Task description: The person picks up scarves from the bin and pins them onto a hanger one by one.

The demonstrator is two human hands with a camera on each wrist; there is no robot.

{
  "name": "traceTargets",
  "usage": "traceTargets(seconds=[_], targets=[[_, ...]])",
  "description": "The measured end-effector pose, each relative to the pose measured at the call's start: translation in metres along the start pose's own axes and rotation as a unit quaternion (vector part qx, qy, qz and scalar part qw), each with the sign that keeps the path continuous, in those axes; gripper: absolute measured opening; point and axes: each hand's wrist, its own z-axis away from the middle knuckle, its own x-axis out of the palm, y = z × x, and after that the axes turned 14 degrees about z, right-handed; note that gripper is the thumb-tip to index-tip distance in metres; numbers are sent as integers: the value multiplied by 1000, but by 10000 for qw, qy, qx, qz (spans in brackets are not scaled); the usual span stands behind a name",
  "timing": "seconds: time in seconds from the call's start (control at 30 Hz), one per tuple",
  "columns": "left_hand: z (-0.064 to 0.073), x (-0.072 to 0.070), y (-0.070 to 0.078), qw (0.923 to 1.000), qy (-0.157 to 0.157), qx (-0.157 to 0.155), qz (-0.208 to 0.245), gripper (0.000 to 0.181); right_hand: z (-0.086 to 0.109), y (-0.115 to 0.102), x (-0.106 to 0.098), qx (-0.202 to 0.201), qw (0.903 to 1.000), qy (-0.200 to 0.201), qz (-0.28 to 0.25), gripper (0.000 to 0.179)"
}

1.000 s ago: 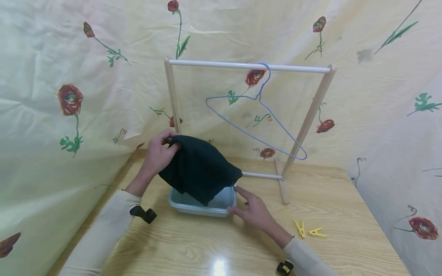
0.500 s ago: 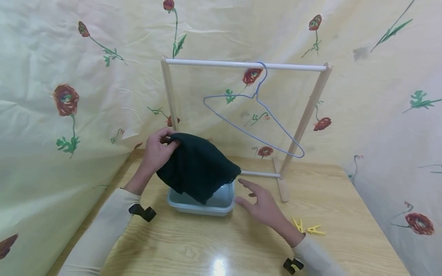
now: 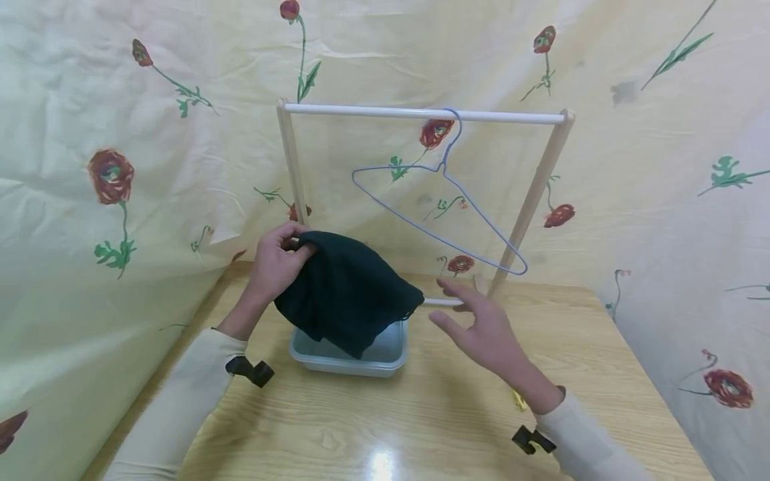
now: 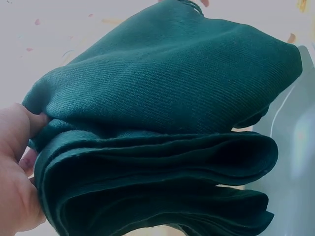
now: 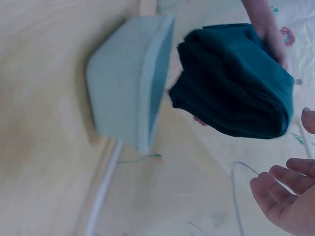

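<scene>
A folded dark green scarf (image 3: 349, 287) with a bit of fringe at one corner hangs above a pale blue plastic tub (image 3: 351, 366). My left hand (image 3: 278, 260) pinches its upper left corner between thumb and fingers. The left wrist view shows the scarf's (image 4: 162, 93) ribbed weave and several stacked folds drooping below. In the right wrist view the tub (image 5: 120, 78) stands apart from the raised scarf (image 5: 236, 81). My right hand (image 3: 481, 327) is in the air to the right of the scarf, thumb and fingers spread, holding nothing.
Behind the tub stands a rack with wooden legs and a white top rail (image 3: 373, 111). A blue wire hanger (image 3: 415, 227) hangs from the rail. A yellow clothespin (image 3: 519, 399) shows beside my right forearm on the wooden table (image 3: 337, 427). Flowered cloth (image 3: 198, 153) surrounds the table.
My right hand has let go of the tub's right rim and moved up and to the right, its forearm now covering most of the clothespins. The left hand still holds the scarf almost in place.
</scene>
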Motion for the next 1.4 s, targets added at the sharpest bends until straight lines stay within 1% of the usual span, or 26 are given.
traceTargets(seconds=[0.1,0.23,0.33,0.47,0.57,0.67,0.8,0.9,1.17,1.4], targets=[[1,2,1,10000,-9,-6,-16,12,-6,-2,-13,9,9999,133,23,55],[1,5,0,10000,-35,5,7,11,-19,-3,-29,-158,9991,388,-27,49],[1,8,-1,10000,-58,12,50,9,-31,-4,-42,-261,9979,574,-160,45],[2,12,-1,9999,-86,47,112,9,-46,-4,-59,-81,9970,754,-157,40],[2,14,-2,9998,-107,64,137,9,-56,-1,-71,62,9956,934,36,38],[3,17,-2,9998,-126,6,176,9,-66,1,-82,222,9945,988,281,37],[4,21,-2,9995,-157,-69,253,9,-78,5,-94,571,9934,848,512,42],[4,23,0,9992,-221,-102,310,11,-86,9,-98,752,9928,728,580,47],[3,29,9,9975,-313,-286,558,12,-103,23,-93,937,9929,454,580,55],[3,33,18,9967,-406,-276,643,13,-112,35,-88,1095,9914,176,697,57]])
